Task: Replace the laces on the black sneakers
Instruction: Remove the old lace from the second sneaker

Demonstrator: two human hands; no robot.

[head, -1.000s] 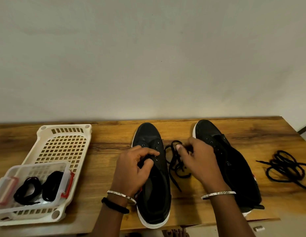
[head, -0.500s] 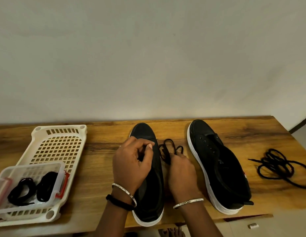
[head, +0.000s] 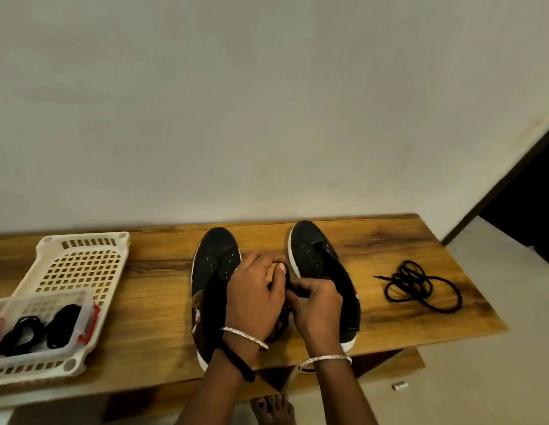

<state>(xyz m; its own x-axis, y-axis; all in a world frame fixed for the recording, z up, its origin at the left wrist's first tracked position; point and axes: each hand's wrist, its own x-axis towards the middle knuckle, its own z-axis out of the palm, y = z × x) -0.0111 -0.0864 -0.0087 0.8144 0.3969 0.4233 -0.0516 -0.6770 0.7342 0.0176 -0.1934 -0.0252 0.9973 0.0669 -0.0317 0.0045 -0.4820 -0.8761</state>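
Closely, left hand (head: pixel 255 297), right hand (head: pixel 316 308) (lace (head: pixel 289 280))

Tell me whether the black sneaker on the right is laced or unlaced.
Unlaced. The black white-soled sneaker on the right shows bare eyelets, with no lace threaded through them.

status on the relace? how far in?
Done: eyelets on the sneaker by the basket and the other sneaker look bare; a loose lace lies on the table. In hand: left hand and right hand grip a black lace between the shoes. Left: no eyelet threaded yet; coiled laces wait in the clear box.
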